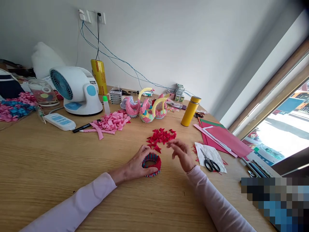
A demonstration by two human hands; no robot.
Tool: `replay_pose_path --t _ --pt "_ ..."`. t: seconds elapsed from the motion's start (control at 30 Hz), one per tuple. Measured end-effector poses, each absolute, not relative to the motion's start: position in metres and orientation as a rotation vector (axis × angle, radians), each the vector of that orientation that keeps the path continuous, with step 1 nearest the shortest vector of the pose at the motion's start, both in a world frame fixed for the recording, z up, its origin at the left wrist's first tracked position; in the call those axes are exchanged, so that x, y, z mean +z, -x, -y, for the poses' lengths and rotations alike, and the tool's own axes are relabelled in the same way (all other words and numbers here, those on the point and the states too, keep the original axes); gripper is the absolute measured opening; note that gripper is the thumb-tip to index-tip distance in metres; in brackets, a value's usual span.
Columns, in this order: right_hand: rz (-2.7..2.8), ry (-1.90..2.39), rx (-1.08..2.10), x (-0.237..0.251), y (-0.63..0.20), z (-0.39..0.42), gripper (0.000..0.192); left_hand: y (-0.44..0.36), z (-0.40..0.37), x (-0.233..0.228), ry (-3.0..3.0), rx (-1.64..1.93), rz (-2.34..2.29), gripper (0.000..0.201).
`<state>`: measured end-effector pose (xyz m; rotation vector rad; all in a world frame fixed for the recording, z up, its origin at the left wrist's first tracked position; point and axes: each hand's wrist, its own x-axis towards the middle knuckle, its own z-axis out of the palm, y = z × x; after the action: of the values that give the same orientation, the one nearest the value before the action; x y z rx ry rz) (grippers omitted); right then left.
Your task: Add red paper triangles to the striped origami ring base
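Wooden table [48, 167] (crowded), white wall [193, 38], window [285, 129]

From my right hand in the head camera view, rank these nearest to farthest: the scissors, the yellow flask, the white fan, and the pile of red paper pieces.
From the right hand:
1. Pile of red paper pieces, just beyond the fingertips, slightly left.
2. Scissors, to the right on a white sheet.
3. Yellow flask, farther back, standing upright.
4. White fan, far back left.
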<state>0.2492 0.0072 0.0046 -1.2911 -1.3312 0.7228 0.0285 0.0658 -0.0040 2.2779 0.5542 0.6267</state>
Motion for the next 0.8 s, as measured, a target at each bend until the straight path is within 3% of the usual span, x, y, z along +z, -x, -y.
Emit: replay_pose_path --t 0.07,0.2,0.33,0.53,0.67,0.8 --pt "1.215 1.677 0.429 -0.001 -0.273 -0.024 0.031 -0.03 -0.062 -0.004 -2.275 0.679 -0.538 0.039" --pt "1.162 1.904 0.253 -0.01 -0.305 -0.056 0.02 -0.036 -0.055 -0.004 -2.164 0.676 -0.522 0.036" --pt "1.174 2.012 0.175 -0.015 -0.309 -0.078 0.017 -0.04 -0.055 -0.009 -2.242 0.685 -0.554 0.055" --pt "1.144 1.998 0.186 -0.016 -0.306 -0.088 0.006 -0.041 -0.054 -0.011 -2.379 0.739 -0.57 0.037" --pt "1.093 1.871 0.273 -0.013 -0.31 -0.073 0.015 -0.047 -0.046 -0.011 -2.384 0.817 -0.634 0.024" --pt "1.08 1.691 0.506 -0.009 -0.293 -0.037 0.042 -0.053 -0.042 -0.013 -2.38 0.797 -0.655 0.01"
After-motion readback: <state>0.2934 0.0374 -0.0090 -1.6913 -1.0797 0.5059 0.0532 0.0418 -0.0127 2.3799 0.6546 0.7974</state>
